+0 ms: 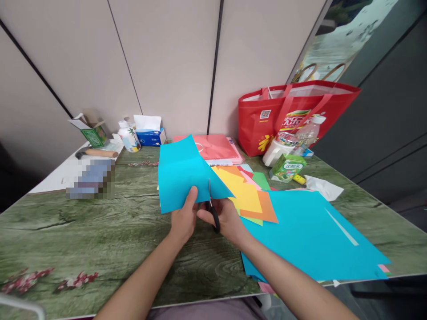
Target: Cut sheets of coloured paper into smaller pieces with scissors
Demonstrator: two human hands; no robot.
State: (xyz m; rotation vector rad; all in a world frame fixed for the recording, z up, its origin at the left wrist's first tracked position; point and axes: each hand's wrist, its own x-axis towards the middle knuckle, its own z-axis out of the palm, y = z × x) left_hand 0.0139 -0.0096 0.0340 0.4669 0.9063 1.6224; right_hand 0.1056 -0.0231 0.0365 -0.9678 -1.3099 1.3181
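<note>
My left hand (184, 218) pinches the lower edge of a folded blue paper sheet (182, 175), held upright above the green wood-grain table (100, 231). My right hand (227, 218) grips black-handled scissors (212, 209), whose blades point up into the sheet's lower edge. Both hands meet at the middle of the table, just left of a pile of coloured paper.
Yellow, orange and green sheets (248, 193) lie on a big blue sheet (310, 235) at the right. Behind stand a red bag (267, 120), pink paper (218, 146), a green carton (287, 167), a white jar (278, 149), a bottle (129, 137), a tissue box (150, 133) and a hammer (96, 153).
</note>
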